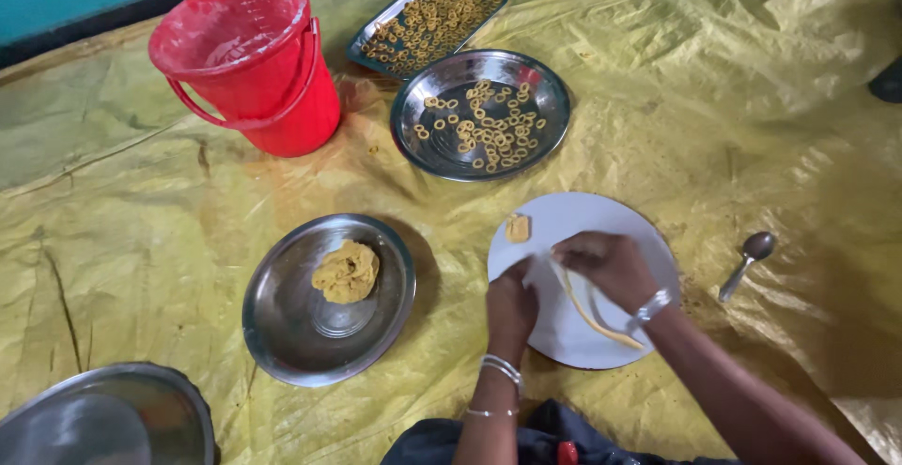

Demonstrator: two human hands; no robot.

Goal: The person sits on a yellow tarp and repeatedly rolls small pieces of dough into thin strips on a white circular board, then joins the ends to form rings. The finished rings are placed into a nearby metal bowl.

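A yellow plastic sheet (714,99) is spread over the floor, and all items are laid on it. A round white board (573,216) is positioned directly in front of the person. Both hands are placed on this board. The left hand (512,303) is closed at its fingertips on the near end of a thin dough strip (587,310), and the right hand (609,263) is pinched on the same strip just beside it; the two hands are almost touching. The free length of the strip is seen curving across the board beneath the right wrist toward the board's near edge. A small dough piece (518,228) is located at the far left part of the board, apart from both hands.

A steel plate (282,324) is set to the left of the board, with a dough lump (346,271) resting in it. Farther away, a second steel plate (442,146) is loaded with small dough rings (489,127), spread loosely. Behind it, a rectangular steel tray (376,38) is filled more densely with further rings. A red bucket (272,99) with its handle lowered is placed left of the tray. A steel spoon (749,260) is laid on the sheet to the right of the board, well apart from the hands. The rim of a large steel vessel (169,399) is visible at the lower left corner.
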